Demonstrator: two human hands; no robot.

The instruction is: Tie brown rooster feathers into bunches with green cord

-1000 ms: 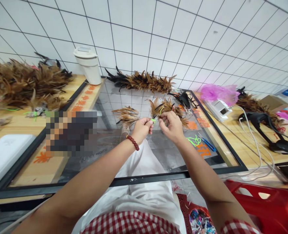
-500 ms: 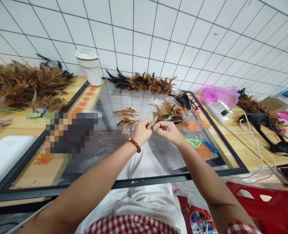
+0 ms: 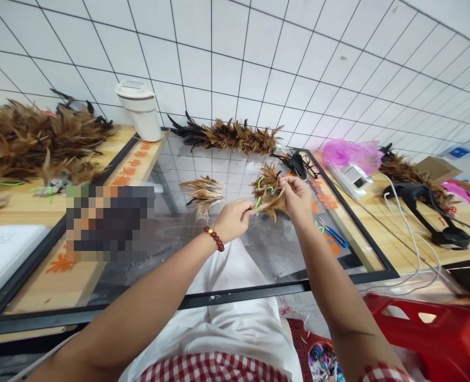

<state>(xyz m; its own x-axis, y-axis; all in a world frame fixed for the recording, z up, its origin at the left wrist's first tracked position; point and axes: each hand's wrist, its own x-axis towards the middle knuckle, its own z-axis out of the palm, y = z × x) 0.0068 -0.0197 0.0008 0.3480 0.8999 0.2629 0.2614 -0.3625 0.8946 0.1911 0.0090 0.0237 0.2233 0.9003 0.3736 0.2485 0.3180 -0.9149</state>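
Feathers (image 3: 273,205) in a brown bunch are between the person's two hands, over the right half of a glass panel framed in black (image 3: 254,291). The left hand (image 3: 233,220) reaches in with thumb and fingers pinched tight on bright green cord (image 3: 258,202) at the left end of the bunch. The right hand (image 3: 298,201) is at the right side of the bunch, slightly farther off, its thumb and fingertips drawn narrow; I cannot tell what, if anything, is between them. A beaded bracelet (image 3: 216,239) circles the left wrist.

Left of the bunch, well apart from it, lies a second feather bunch (image 3: 203,191). Right of the right forearm, blue snips (image 3: 337,236) rest just beside some loose green string (image 3: 319,226). On the far side, a long feather strand (image 3: 235,136) stretches along the tiled wall, and a white lidded cup (image 3: 141,114) stands upright at far left.
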